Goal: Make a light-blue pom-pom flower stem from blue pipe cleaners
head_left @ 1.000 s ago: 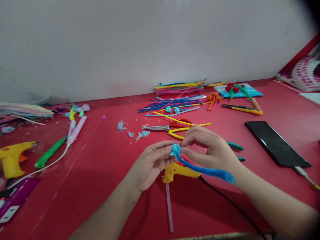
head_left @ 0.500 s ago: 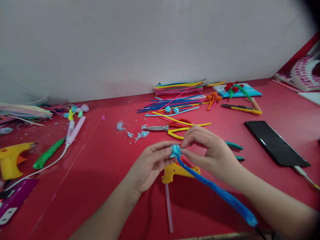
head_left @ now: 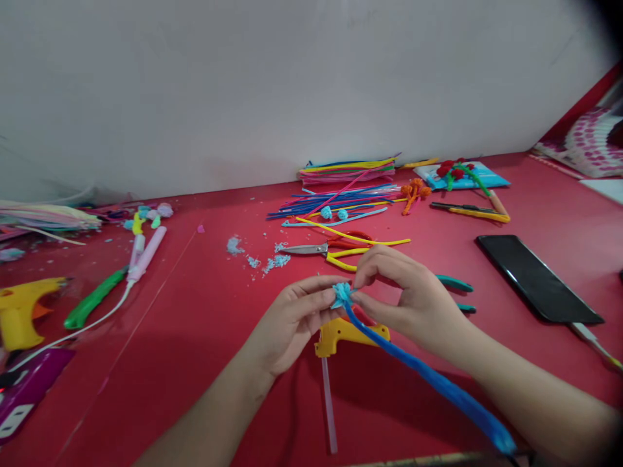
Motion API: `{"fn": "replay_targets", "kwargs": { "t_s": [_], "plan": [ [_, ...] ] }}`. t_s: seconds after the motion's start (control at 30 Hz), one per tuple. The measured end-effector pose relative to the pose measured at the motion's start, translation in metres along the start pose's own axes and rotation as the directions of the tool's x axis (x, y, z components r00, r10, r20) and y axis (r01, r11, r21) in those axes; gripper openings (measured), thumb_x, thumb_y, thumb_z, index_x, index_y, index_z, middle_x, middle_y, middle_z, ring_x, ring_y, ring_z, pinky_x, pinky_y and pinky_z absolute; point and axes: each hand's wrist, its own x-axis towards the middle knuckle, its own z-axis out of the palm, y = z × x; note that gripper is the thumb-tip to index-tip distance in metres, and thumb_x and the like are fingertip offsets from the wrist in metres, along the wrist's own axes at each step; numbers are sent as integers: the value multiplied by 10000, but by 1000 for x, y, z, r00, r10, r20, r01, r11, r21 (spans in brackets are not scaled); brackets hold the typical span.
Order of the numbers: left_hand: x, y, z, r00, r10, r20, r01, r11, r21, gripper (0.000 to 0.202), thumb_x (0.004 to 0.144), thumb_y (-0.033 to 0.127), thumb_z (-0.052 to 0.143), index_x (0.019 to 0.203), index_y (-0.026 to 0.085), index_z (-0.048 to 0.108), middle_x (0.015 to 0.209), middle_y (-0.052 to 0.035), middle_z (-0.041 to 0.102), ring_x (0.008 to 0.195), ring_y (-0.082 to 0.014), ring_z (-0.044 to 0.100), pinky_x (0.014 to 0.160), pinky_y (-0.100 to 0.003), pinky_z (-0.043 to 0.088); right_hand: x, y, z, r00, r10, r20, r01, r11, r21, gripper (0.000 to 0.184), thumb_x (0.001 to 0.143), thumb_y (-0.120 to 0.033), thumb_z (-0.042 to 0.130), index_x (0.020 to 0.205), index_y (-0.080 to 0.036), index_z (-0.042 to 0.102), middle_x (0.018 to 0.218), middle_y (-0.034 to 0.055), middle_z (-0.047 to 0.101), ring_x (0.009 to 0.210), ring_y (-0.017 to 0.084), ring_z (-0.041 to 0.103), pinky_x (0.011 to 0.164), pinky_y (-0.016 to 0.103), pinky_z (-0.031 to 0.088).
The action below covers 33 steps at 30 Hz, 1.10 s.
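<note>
My left hand [head_left: 292,321] pinches a light-blue pipe-cleaner flower [head_left: 341,295] from its left side. A long, fuzzy blue stem [head_left: 428,373] runs from the flower down to the lower right, passing below my right wrist. At the flower's right edge, my right hand [head_left: 406,292] has thumb and forefinger closed on a petal tip, which the fingers partly cover. Just beneath the flower lies a yellow glue gun [head_left: 348,332] with a clear glue stick [head_left: 329,402] protruding from it; its front is partly hidden by my hands.
Behind my hands lie scissors [head_left: 306,249] with yellow and red handles and blue fuzz scraps [head_left: 277,261]. Pipe cleaners [head_left: 335,202] spread along the wall. A phone [head_left: 535,275] is at right. Another glue gun [head_left: 22,311], a green-handled tool [head_left: 95,299] and a purple power strip [head_left: 36,389] sit at left.
The free end of the blue stem has swung a little down and to the right. Both hands stay almost in place, still pinching the flower, with only slight finger movement.
</note>
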Motion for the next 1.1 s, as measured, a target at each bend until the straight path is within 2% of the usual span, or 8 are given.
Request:
{"fn": "replay_targets", "kwargs": {
  "t_s": [0.3,1.1],
  "plan": [
    [0,-3,-2,1000,6,8,-7,1000,22,158,773,128,633,909,144,712,853,-40,721,779,-111,654,757,-192,501,0,-1,1,1000,3,0,-3,1000,14,139,734,-72,613,749,-183,531,769,11,560,749,144,519,700,272,422],
    [0,-3,-2,1000,-4,-28,5,999,50,163,759,152,653,909,126,710,857,-62,715,781,-122,650,751,-204,501,0,0,3,1000,6,-5,-6,1000,21,158,728,-64,596,733,-194,506,752,9,552,732,147,513,685,277,420]
  ]
}}
